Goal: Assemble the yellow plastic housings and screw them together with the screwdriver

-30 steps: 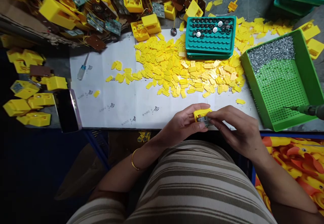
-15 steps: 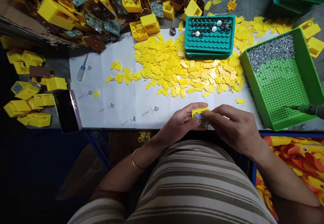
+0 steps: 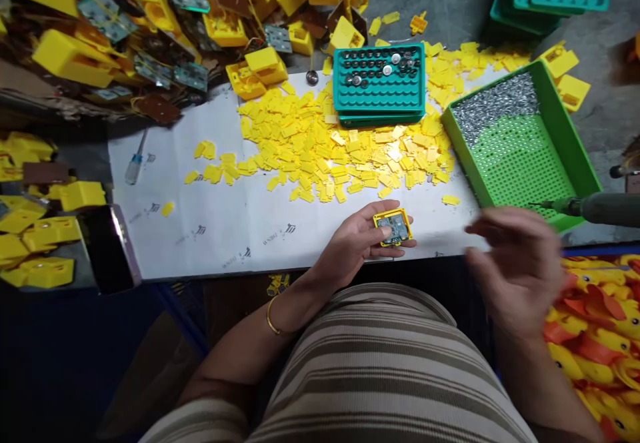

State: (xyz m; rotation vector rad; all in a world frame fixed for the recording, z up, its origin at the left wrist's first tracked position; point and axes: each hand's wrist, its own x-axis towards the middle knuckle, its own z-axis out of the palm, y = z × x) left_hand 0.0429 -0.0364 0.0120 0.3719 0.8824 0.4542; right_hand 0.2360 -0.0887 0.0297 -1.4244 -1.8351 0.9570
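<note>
My left hand [image 3: 357, 236] is closed on a square yellow plastic housing [image 3: 410, 228], the thumb pressing on the grey-green circuit board [image 3: 398, 225] set inside it. The board side faces up, above the table's front edge. My right hand [image 3: 520, 263] is blurred by motion, thumb and fingers apart, with nothing visible in it. It is in front of the green basket [image 3: 477, 186], close to an electric screwdriver [image 3: 600, 208] whose bit reaches over the basket. Small silver screws [image 3: 500, 106] fill the basket's far part.
Many small yellow plastic pieces [image 3: 300, 139] are spread behind my hands. Among them sits a teal tray [image 3: 380, 99] with round black and silver parts. A phone [image 3: 107, 249], a screwdriver [image 3: 135, 163] and heaped yellow housings [image 3: 75, 56] are at left; yellow duck toys [image 3: 600, 336] are at lower right.
My right hand has let go of the housing and moved right. My left hand has tilted the housing so the board shows. The view has shifted to the right.
</note>
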